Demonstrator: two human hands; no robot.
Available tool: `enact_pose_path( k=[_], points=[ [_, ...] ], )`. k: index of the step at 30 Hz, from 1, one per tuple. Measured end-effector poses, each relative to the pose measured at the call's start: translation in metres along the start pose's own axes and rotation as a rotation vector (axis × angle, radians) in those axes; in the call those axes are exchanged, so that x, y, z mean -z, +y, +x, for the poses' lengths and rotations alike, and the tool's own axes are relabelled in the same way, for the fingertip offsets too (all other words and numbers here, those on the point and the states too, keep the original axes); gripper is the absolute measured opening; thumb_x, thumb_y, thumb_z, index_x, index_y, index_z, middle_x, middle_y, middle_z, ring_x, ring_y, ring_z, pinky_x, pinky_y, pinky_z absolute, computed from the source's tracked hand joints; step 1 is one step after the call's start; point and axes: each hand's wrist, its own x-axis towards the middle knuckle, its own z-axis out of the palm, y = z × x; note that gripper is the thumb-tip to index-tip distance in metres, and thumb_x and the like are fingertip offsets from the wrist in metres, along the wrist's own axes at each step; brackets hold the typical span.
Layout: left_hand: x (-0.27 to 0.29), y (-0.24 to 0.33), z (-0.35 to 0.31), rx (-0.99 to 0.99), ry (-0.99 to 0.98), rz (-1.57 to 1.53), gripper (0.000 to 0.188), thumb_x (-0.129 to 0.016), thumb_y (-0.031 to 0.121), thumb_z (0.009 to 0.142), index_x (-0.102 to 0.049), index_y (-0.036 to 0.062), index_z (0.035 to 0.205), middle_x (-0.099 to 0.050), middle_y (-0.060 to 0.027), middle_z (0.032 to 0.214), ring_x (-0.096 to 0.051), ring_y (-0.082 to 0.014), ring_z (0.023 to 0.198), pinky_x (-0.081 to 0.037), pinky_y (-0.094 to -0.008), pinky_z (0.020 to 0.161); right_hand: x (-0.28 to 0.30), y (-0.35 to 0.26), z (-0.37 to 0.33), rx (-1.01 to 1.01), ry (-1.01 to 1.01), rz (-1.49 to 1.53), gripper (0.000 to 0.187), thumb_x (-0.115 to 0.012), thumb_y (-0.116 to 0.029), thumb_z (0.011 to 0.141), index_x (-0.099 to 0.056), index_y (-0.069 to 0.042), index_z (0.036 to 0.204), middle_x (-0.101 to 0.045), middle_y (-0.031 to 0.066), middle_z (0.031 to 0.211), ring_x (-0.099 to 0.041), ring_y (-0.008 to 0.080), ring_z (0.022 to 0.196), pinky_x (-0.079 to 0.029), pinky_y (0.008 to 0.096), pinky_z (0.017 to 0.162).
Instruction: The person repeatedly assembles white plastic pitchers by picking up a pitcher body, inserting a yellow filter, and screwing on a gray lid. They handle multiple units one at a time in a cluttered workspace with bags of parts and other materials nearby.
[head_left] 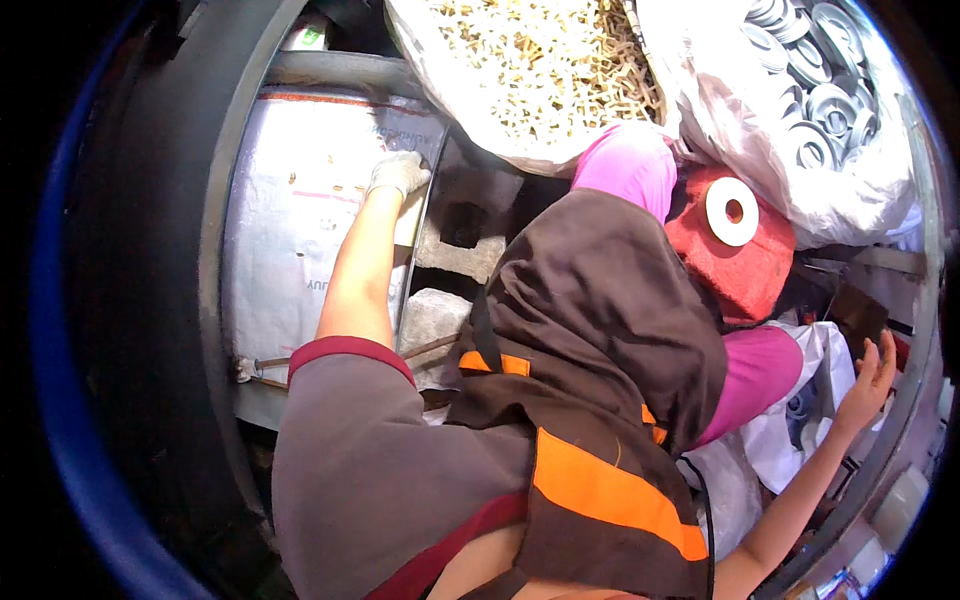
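Note:
My left hand (400,174), in a pale work glove, rests at the right edge of a white printed sheet (290,215) spread over a flat surface. Its fingers look curled, and whatever they hold is hidden. Out at the far right, my bare right hand (870,380) has its fingers stretched and apart, with nothing visible in it. Just beyond its fingertips is a dark brown flat-sided piece (857,318); whether they touch I cannot tell. A white ring (733,212) with a central hole lies on a red cloth-covered block (735,270) between my knees.
Ahead stands a white sack (535,160) full of small beige pieces. A white plastic bag (740,150) of grey round parts (830,105) is at the far right. Concrete blocks (460,255) sit beside the sheet. A curved metal bar (215,250) runs along the left.

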Motion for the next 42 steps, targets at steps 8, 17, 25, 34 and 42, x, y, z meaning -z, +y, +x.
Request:
enact_pose_path(
  k=[8, 17, 25, 34, 42],
  points=[
    [-0.002, -0.010, -0.011, 0.123, 0.050, -0.190, 0.058, -0.040, 0.032, 0.086, -0.038, 0.0124, 0.140, -0.057, -0.0228, 0.123, -0.055, -0.0378, 0.113, -0.041, -0.0462, 0.099, -0.041, 0.000, -0.020, 0.105, -0.082, 0.026, 0.034, -0.052, -0.015, 0.095, -0.051, -0.001, 0.126, -0.053, 0.0090, 0.128, -0.056, 0.0173, 0.108, -0.043, 0.0296, 0.091],
    [-0.014, -0.043, -0.011, 0.030, -0.285, 0.179, 0.068, -0.062, 0.047, 0.075, -0.051, 0.0101, 0.131, -0.062, -0.0211, 0.116, -0.060, -0.0339, 0.108, -0.044, -0.0408, 0.094, -0.053, 0.014, -0.054, -0.004, -0.089, 0.069, 0.032, -0.053, -0.012, 0.093, -0.054, -0.003, 0.124, -0.055, 0.0083, 0.126, -0.057, 0.0130, 0.096, -0.044, 0.0259, 0.084],
    [-0.026, -0.033, -0.053, 0.031, 0.002, -0.013, 0.062, -0.063, 0.036, 0.076, -0.048, 0.0118, 0.132, -0.058, -0.0228, 0.121, -0.059, -0.0337, 0.107, -0.047, -0.0400, 0.090, -0.099, -0.006, -0.042, 0.110, -0.200, 0.188, 0.029, -0.055, -0.011, 0.092, -0.055, -0.001, 0.120, -0.054, 0.0087, 0.125, -0.059, 0.0148, 0.097, -0.045, 0.0270, 0.086],
    [0.020, -0.042, -0.074, 0.034, 0.291, 0.114, 0.056, -0.054, 0.057, 0.082, -0.068, 0.0041, 0.094, -0.069, -0.0164, 0.085, -0.066, -0.0314, 0.077, -0.051, -0.0397, 0.072, -0.098, -0.001, -0.042, -0.021, -0.248, 0.186, 0.027, -0.055, -0.011, 0.092, -0.058, -0.002, 0.117, -0.055, 0.0069, 0.126, -0.057, 0.0143, 0.103, -0.045, 0.0265, 0.088],
    [0.240, 0.080, -0.244, -0.629, 0.979, 0.022, 0.037, -0.077, 0.037, 0.073, -0.061, 0.0041, 0.074, -0.055, -0.0101, 0.059, -0.053, -0.0219, 0.051, -0.041, -0.0340, 0.049, -0.161, -0.085, -0.038, 0.226, -0.397, 0.459, 0.022, -0.056, -0.006, 0.089, -0.060, 0.001, 0.110, -0.056, 0.0092, 0.120, -0.058, 0.0164, 0.102, -0.047, 0.0286, 0.087]
  ],
)
